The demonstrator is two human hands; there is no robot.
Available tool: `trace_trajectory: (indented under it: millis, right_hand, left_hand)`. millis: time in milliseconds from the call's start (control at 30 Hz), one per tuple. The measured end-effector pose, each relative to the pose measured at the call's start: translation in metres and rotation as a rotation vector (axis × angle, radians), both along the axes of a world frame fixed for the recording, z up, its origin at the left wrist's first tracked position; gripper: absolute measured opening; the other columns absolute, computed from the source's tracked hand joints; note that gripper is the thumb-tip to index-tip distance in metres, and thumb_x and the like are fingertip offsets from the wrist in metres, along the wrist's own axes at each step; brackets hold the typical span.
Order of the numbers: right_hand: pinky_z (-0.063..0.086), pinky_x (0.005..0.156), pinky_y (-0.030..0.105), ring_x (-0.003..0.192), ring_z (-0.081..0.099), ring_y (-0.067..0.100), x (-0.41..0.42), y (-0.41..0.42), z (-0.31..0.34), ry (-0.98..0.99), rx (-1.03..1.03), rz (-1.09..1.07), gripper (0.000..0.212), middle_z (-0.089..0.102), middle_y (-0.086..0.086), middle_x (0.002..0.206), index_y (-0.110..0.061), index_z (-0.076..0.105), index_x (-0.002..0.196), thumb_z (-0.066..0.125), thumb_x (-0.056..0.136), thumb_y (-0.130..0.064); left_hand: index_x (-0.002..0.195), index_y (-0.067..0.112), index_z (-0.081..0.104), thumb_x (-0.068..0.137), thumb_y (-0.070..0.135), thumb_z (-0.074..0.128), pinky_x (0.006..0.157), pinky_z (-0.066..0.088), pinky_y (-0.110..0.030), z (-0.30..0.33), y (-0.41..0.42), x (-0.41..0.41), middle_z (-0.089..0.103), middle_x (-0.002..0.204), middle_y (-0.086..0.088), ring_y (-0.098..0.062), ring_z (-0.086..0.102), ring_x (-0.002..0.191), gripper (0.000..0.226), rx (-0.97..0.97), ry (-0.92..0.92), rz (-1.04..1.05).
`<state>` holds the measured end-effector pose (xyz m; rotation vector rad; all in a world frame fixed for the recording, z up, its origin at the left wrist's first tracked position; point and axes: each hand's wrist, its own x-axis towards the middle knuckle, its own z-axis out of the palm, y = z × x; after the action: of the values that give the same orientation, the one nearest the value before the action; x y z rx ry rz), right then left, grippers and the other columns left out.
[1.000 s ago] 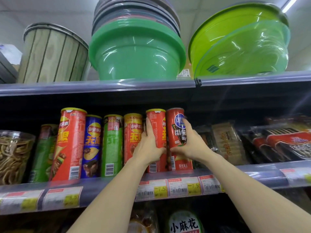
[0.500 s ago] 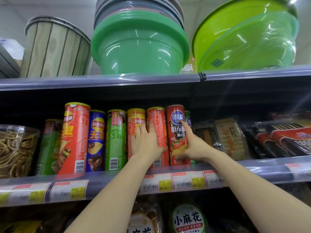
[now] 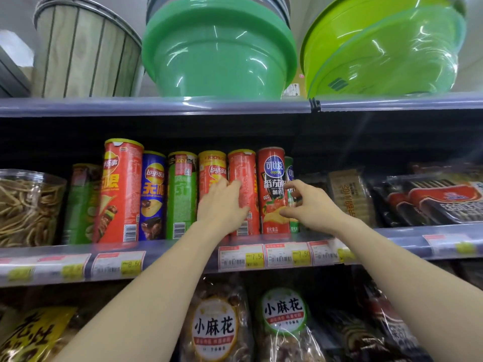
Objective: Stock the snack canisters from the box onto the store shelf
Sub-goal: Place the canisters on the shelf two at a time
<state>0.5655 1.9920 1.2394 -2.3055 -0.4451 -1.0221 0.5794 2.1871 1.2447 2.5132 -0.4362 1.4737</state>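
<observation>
Several snack canisters stand upright in a row on the middle shelf [image 3: 156, 259]. My left hand [image 3: 222, 202] lies with straight fingers against the front of a red Lay's canister [image 3: 241, 171], partly over the yellow canister [image 3: 211, 165] beside it. A red tomato-flavour canister [image 3: 273, 184] stands just to the right, with a green one [image 3: 288, 168] half hidden behind it. At that canister's right side hovers my right hand [image 3: 307, 205], fingers loosely curled and holding nothing, its thumb close to the lower label. The box is out of view.
Left of the row stand a tall red canister [image 3: 120, 192], a blue one [image 3: 154, 194] and a clear jar of fried sticks [image 3: 26, 205]. Wrapped snack packs [image 3: 347, 194] fill the right. Green basins [image 3: 219, 48] sit on the shelf above, bagged snacks [image 3: 217, 327] below.
Both red canisters went from being held to standing on the shelf. My left hand flattened against its canister. My right hand let go of the tomato canister and drew slightly right.
</observation>
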Motion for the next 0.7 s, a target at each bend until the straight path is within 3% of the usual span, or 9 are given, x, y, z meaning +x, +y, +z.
trace_trajectory:
  millis: [67, 133, 233, 433, 500, 600, 700]
  right_hand:
    - [0.055, 0.067, 0.031, 0.082, 0.065, 0.021, -0.013, 0.003, -0.001, -0.040, 0.010, 0.003, 0.054, 0.059, 0.002, 0.111, -0.022, 0.046, 0.127, 0.070, 0.079, -0.027]
    - [0.049, 0.060, 0.023, 0.074, 0.062, 0.016, -0.027, 0.007, -0.002, -0.071, -0.009, -0.005, 0.042, 0.062, -0.002, 0.092, -0.020, 0.054, 0.119, 0.069, 0.080, -0.025]
    - [0.047, 0.060, 0.022, 0.071, 0.061, 0.013, -0.051, 0.018, -0.011, -0.080, -0.049, 0.013, 0.024, 0.065, 0.000, 0.084, -0.019, 0.064, 0.104, 0.067, 0.080, -0.021]
    - [0.050, 0.077, 0.029, 0.080, 0.064, 0.014, -0.094, 0.037, -0.067, -0.161, -0.064, 0.060, 0.015, 0.070, 0.000, 0.086, -0.016, 0.068, 0.094, 0.066, 0.079, -0.017]
    - [0.050, 0.076, 0.028, 0.079, 0.063, 0.015, -0.107, 0.042, -0.103, -0.137, -0.034, 0.097, 0.016, 0.069, 0.001, 0.083, -0.016, 0.067, 0.095, 0.066, 0.079, -0.015]
    - [0.045, 0.072, 0.018, 0.074, 0.061, 0.011, -0.123, 0.046, -0.166, -0.057, -0.028, 0.138, 0.017, 0.066, -0.004, 0.078, -0.015, 0.068, 0.095, 0.067, 0.078, -0.013]
    - [0.039, 0.065, 0.016, 0.068, 0.058, 0.013, -0.134, 0.048, -0.237, 0.078, -0.082, 0.168, 0.020, 0.064, -0.001, 0.074, -0.011, 0.067, 0.096, 0.068, 0.077, -0.009]
  left_hand:
    - [0.124, 0.018, 0.051, 0.084, 0.042, 0.060, 0.089, 0.050, -0.044, 0.000, 0.003, -0.015, 0.056, 0.125, -0.007, -0.026, 0.053, 0.114, 0.047, 0.003, 0.020, -0.023]
    - [0.117, 0.019, 0.057, 0.085, 0.041, 0.058, 0.082, 0.052, -0.042, -0.001, 0.006, -0.030, 0.062, 0.116, -0.004, -0.025, 0.059, 0.104, 0.039, -0.002, 0.021, -0.043]
    - [0.109, 0.020, 0.061, 0.086, 0.040, 0.054, 0.072, 0.050, -0.034, -0.011, 0.012, -0.053, 0.066, 0.106, 0.000, -0.022, 0.061, 0.095, 0.030, 0.014, 0.022, -0.068]
    - [0.107, 0.017, 0.058, 0.085, 0.029, 0.056, 0.079, 0.049, -0.041, -0.067, 0.030, -0.099, 0.063, 0.106, -0.005, -0.027, 0.058, 0.100, 0.025, 0.082, 0.058, -0.155]
    - [0.108, 0.017, 0.058, 0.086, 0.027, 0.055, 0.077, 0.049, -0.040, -0.101, 0.037, -0.114, 0.062, 0.106, -0.004, -0.026, 0.057, 0.099, 0.024, 0.068, 0.059, -0.200]
    - [0.109, 0.018, 0.057, 0.086, 0.025, 0.053, 0.078, 0.050, -0.042, -0.160, 0.046, -0.132, 0.060, 0.104, -0.005, -0.026, 0.055, 0.101, 0.024, 0.105, 0.117, -0.188]
    - [0.113, 0.017, 0.055, 0.087, 0.028, 0.053, 0.080, 0.050, -0.044, -0.228, 0.055, -0.147, 0.060, 0.110, -0.006, -0.028, 0.054, 0.108, 0.028, 0.165, 0.276, -0.159]
